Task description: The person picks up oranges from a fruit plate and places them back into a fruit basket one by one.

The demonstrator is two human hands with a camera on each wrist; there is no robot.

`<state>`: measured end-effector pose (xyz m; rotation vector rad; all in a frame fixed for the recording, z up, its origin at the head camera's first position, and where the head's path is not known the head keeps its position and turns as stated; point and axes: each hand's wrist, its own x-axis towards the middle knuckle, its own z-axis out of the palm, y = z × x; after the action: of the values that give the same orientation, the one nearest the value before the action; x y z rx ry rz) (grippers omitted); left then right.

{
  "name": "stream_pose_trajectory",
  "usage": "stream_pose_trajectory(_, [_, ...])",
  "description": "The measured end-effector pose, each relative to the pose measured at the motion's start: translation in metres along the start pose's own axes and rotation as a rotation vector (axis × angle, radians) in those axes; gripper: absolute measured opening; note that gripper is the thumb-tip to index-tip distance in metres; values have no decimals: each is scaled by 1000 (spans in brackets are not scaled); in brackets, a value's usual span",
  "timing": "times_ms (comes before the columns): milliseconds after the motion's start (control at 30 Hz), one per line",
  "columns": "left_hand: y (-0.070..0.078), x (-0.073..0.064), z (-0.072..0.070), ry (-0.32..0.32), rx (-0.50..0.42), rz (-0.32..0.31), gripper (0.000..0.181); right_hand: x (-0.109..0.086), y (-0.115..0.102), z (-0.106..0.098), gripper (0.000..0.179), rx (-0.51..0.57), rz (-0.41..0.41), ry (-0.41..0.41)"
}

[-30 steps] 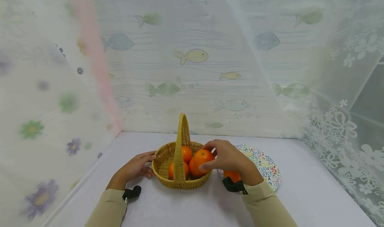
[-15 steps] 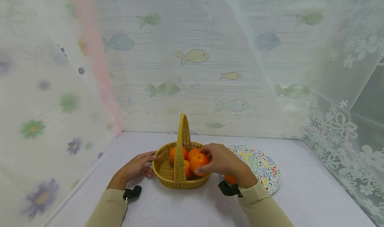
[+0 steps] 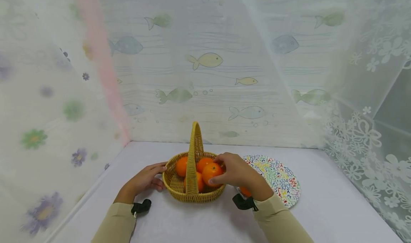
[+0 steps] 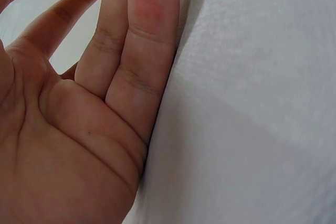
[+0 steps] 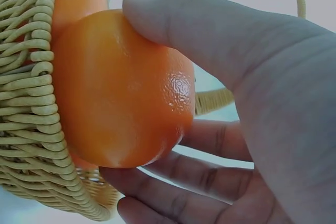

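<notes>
My right hand (image 3: 236, 170) holds an orange (image 3: 212, 173) between thumb and fingers, inside the right part of a yellow wicker basket (image 3: 196, 198). In the right wrist view the held orange (image 5: 121, 93) sits at the basket rim (image 5: 47, 77), thumb on one side and fingers on the other. Several other oranges lie in the basket, one at the left (image 3: 182, 166) and one behind (image 3: 203, 163). My left hand (image 3: 146, 178) touches the basket's left side with extended fingers. The left wrist view shows its little-finger side (image 4: 142, 77) along the tabletop.
A round plate (image 3: 282, 178) with a multicoloured pattern lies right of the basket. On its near edge is another orange (image 3: 245, 192), mostly hidden by the right wrist. The basket's tall handle (image 3: 193, 143) arches over the middle. Patterned curtains (image 3: 205, 93) enclose the white table (image 3: 199, 221).
My right hand has moved slightly left and down with the orange, deeper into the basket. Another orange in the basket has shifted to the left. The left hand stays in place.
</notes>
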<state>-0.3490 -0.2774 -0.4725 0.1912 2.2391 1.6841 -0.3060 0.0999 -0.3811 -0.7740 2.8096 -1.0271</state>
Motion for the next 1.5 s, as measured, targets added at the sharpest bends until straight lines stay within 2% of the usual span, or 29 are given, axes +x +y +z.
stream_pose_trajectory(333, [-1, -1, 1, 5, -17, -8, 70, 3, 0, 6, 65, -22, 12, 42])
stream_pose_trajectory(667, [-3, 1, -1, 1, -6, -3, 74, 6, -2, 10, 64, -55, 25, 13])
stream_pose_trajectory(933, [-4, 1, 1, 6, -16, -11, 72, 7, 0, 16, 51, -83, 23, -24])
stream_pose_trajectory(1167, [-4, 2, 2, 8, -17, -10, 72, 6, -3, 19, 50, -113, 45, -36])
stream_pose_trajectory(1500, [-6, 5, 1, 2, -12, -11, 71, 7, 2, 25, 46, -156, 23, -35])
